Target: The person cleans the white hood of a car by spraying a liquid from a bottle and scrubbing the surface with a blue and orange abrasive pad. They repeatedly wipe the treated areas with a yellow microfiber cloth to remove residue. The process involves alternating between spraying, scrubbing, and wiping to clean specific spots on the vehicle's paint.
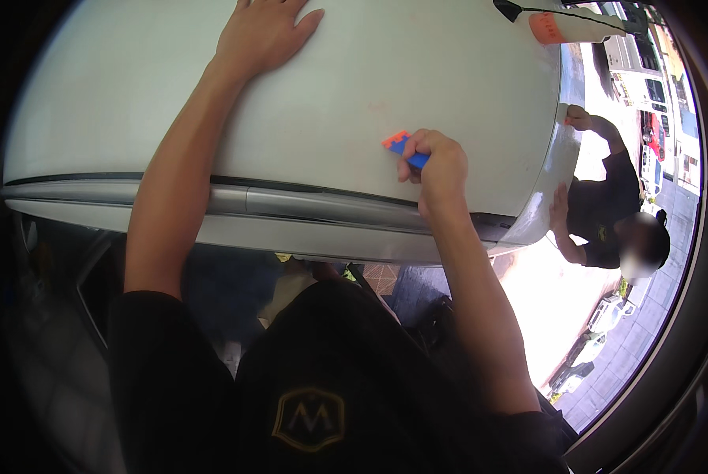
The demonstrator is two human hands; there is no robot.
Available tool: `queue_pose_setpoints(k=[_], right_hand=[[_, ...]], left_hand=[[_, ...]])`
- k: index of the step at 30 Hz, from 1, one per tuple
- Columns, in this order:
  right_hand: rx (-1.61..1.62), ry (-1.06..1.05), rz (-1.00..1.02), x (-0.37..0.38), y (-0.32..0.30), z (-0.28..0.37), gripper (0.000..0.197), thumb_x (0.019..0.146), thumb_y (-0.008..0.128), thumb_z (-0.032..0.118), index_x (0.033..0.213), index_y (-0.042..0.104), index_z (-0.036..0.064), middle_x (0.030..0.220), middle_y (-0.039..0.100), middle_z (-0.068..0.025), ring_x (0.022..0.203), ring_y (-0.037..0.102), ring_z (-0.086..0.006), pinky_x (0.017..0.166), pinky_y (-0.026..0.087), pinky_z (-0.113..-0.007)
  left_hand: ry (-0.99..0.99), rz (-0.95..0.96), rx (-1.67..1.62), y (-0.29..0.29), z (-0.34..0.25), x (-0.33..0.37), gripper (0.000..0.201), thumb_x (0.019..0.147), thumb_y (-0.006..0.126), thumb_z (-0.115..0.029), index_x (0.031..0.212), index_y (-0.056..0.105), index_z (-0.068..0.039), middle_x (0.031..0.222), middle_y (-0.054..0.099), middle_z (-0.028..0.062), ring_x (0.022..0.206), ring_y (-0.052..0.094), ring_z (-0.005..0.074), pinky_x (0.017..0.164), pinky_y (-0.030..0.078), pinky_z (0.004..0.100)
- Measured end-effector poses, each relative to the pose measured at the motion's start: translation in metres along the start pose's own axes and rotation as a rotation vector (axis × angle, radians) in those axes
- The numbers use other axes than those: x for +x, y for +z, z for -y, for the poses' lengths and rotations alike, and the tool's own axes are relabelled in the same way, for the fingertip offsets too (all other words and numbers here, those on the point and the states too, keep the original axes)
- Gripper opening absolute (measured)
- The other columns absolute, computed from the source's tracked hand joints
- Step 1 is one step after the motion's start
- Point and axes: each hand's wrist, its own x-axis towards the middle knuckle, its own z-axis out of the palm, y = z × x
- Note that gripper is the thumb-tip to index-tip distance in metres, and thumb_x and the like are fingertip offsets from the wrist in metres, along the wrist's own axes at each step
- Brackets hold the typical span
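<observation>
My right hand (pixel 439 167) grips a small scraper (pixel 405 148) with a blue handle and an orange blade. The blade's edge rests on or just over the white car roof (pixel 322 110); I cannot tell which. A faint pinkish mark (pixel 378 106) shows on the paint just beyond the blade. My left hand (pixel 267 33) lies flat on the roof farther off, its fingers spread and partly cut off by the upper edge of the picture.
A silver roof rail (pixel 291 201) runs along the near roof edge, below my forearms. At the far right stands an orange-and-white bottle (pixel 555 28) beside a black antenna (pixel 508 9). Another person (pixel 606 197) in black touches the car's right end. Parked vehicles line the background.
</observation>
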Motion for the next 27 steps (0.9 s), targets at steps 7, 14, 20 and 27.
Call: queue_pose_setpoints(k=[7, 14, 20, 27], right_hand=[[-0.05, -0.137, 0.028, 0.028, 0.026, 0.025, 0.023, 0.084, 0.049, 0.015, 0.069, 0.06, 0.0009, 0.057, 0.054, -0.0097, 0.049, 0.052, -0.0196, 0.052, 0.036, -0.031], [-0.393, -0.027, 0.141, -0.031, -0.083, -0.035, 0.031, 0.087, 0.051, 0.018, 0.065, 0.061, -0.0012, 0.055, 0.054, -0.0101, 0.053, 0.052, -0.0189, 0.054, 0.04, -0.038], [-0.487, -0.298, 0.301, -0.031, 0.001, -0.027, 0.031, 0.086, 0.052, 0.021, 0.066, 0.061, -0.001, 0.058, 0.051, -0.0085, 0.06, 0.049, -0.0171, 0.058, 0.036, -0.036], [-0.348, -0.289, 0.253, -0.03, 0.004, -0.025, 0.029, 0.085, 0.049, 0.017, 0.065, 0.057, -0.0027, 0.061, 0.049, -0.0104, 0.062, 0.047, -0.0176, 0.059, 0.036, -0.035]], left_hand=[[0.026, 0.018, -0.001, -0.003, -0.007, 0.017, 0.064, 0.108, 0.046, -0.039, 0.164, 0.039, -0.008, 0.173, 0.031, 0.0179, 0.162, 0.024, 0.037, 0.133, 0.016, 0.0539], [-0.027, -0.017, -0.007, 0.003, 0.01, 0.007, 0.064, 0.108, 0.045, -0.039, 0.163, 0.039, -0.007, 0.173, 0.031, 0.0186, 0.161, 0.025, 0.0377, 0.132, 0.017, 0.0556], [0.002, -0.027, -0.004, 0.004, 0.012, 0.001, 0.064, 0.109, 0.044, -0.039, 0.163, 0.039, -0.006, 0.173, 0.032, 0.0194, 0.161, 0.025, 0.0385, 0.132, 0.017, 0.0563], [-0.004, -0.035, -0.004, 0.007, 0.011, 0.009, 0.065, 0.11, 0.043, -0.04, 0.164, 0.037, -0.004, 0.173, 0.031, 0.0191, 0.162, 0.024, 0.038, 0.132, 0.016, 0.0565]])
